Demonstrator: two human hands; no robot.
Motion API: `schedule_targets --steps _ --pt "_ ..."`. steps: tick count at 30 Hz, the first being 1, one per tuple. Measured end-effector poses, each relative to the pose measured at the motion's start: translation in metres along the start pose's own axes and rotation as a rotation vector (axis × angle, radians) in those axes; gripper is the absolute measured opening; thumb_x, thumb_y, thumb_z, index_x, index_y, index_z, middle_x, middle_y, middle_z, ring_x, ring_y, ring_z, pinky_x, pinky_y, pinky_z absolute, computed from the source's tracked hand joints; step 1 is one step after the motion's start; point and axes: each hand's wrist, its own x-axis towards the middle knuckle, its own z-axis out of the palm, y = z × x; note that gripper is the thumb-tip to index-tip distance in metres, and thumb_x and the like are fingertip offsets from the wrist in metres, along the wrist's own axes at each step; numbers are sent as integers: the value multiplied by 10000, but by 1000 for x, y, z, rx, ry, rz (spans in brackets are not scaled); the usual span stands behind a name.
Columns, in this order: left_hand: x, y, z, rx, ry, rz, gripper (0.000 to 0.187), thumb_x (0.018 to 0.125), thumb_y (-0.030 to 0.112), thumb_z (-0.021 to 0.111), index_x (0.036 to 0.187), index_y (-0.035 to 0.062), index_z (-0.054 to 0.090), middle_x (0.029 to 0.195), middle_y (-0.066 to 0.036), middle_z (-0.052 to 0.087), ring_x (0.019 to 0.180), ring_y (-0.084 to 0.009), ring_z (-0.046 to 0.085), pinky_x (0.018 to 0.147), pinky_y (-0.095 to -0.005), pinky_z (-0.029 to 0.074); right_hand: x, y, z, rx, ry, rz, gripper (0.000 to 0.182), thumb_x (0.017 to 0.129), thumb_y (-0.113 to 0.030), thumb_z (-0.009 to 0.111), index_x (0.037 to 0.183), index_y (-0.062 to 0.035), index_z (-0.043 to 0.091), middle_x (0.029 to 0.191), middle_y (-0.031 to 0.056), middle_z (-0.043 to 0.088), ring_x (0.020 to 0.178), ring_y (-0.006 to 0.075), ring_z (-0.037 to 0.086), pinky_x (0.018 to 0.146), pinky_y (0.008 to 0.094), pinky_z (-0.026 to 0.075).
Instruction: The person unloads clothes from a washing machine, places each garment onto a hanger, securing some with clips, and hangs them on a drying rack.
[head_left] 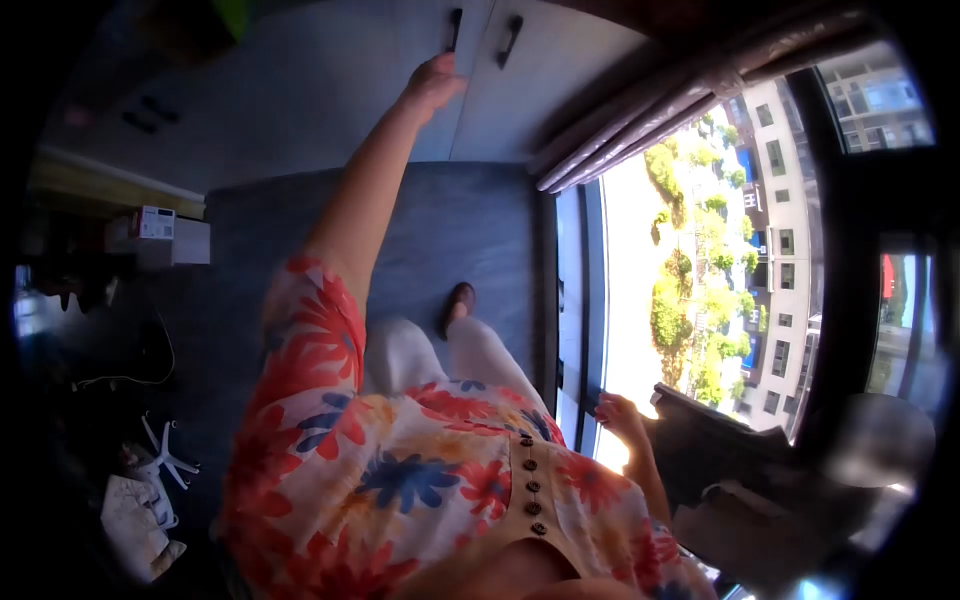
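Stretched far forward, my left hand has its fingers curled at the lower end of a dark door handle on a pale cabinet door. The thumb side sticks out to the right, and the fingertips are blurred. A second dark handle is on the adjoining door, across the seam. The doors look shut. My right hand is bent up at my right side, beside the window frame. Its fingers are curled, and I cannot see whether anything is inside them.
Grey floor lies ahead, with one dark shoe on it. Boxes stand at left, above a white chair base. A bright window with a gathered curtain runs along the right. Dark fabric lies near my right hand.
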Motion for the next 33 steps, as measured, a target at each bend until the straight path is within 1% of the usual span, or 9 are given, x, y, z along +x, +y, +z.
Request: schedule_targets --steps 4,9,11,14,15,18,22,28,33 --pt "71 -2 -5 -53 65 55 576 708 218 617 1223 92 389 1107 -62 522 961 -175 488 718 -314 404 10 -143 -9 79 12 -208 248 855 -140 473 1077 -48 533 807 61 603 669 127 603 532 213 452" --pt "124 -53 -2 107 20 93 410 672 152 612 1042 61 461 939 -72 538 868 -178 504 707 -316 405 48 -146 13 -23 -38 -83 248 847 -156 486 1058 -39 543 787 58 606 653 128 602 527 225 451" --pt "105 -69 15 162 242 233 316 678 125 579 966 62 464 857 -61 528 724 -166 526 655 -280 419 57 -146 29 -56 -120 -15 225 845 -164 494 1037 -67 559 785 44 612 643 120 600 521 227 444" --pt "20 -56 11 137 147 122 320 712 110 590 1007 82 468 906 -40 540 676 -146 545 647 -288 444 63 -177 49 -151 -165 -18 230 845 -184 499 1030 -59 555 783 46 613 651 128 608 515 237 454" --pt "-7 -54 6 111 118 159 316 696 49 577 996 48 477 944 -102 553 681 -204 570 641 -304 468 72 -191 53 -198 -193 -40 242 845 -200 503 1028 -48 547 788 50 614 663 135 615 519 243 465" --pt "-75 -76 -11 85 155 312 345 695 -12 581 1015 54 470 942 -10 539 667 -122 523 597 -233 436 103 -253 70 -343 -224 -78 221 838 -168 502 1027 -66 555 810 41 625 681 145 618 544 256 475" --pt "-144 -91 -44 113 216 226 301 688 -15 589 973 53 519 899 -54 543 671 -128 509 596 -235 429 152 -338 104 -361 -277 -324 220 789 -109 554 996 -38 573 738 43 622 618 110 605 461 221 433" --pt "-208 -120 -90 340 335 165 320 716 34 601 1022 38 505 882 -90 547 786 -194 554 653 -311 446 219 -472 188 -465 -183 -845 193 806 -152 529 930 -26 605 773 96 635 687 151 629 630 253 483" --pt "-258 -176 -116 -41 535 -328 289 776 112 557 1047 31 497 925 -115 558 853 -213 556 697 -310 441 238 -567 243 -489 83 -1107 210 823 -192 468 892 -56 612 758 93 638 715 202 625 672 295 480"
